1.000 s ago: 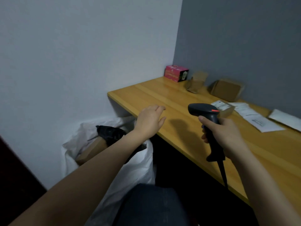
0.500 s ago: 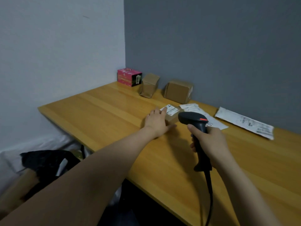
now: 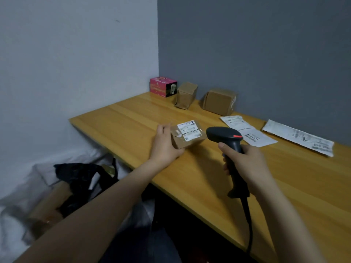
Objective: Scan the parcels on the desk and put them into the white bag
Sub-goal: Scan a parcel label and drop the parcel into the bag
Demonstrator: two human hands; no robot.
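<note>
I see both forearms bare from the bottom edge of the frame up to the wrists; no sleeve, cuff, watch, band or glove shows on either. Left hand [image 3: 164, 147]: bare, no ring visible on the fingers that show; the nails are too blurred for me to tell. Right hand [image 3: 247, 162]: bare as well, thumb nail short and plain, no ring on the parts I can see. Low in the frame, between the two arms, I note a patch of dark blue-grey cloth [image 3: 140, 245] on the person's lap, a plain weave with no print or seam I can make out
</note>
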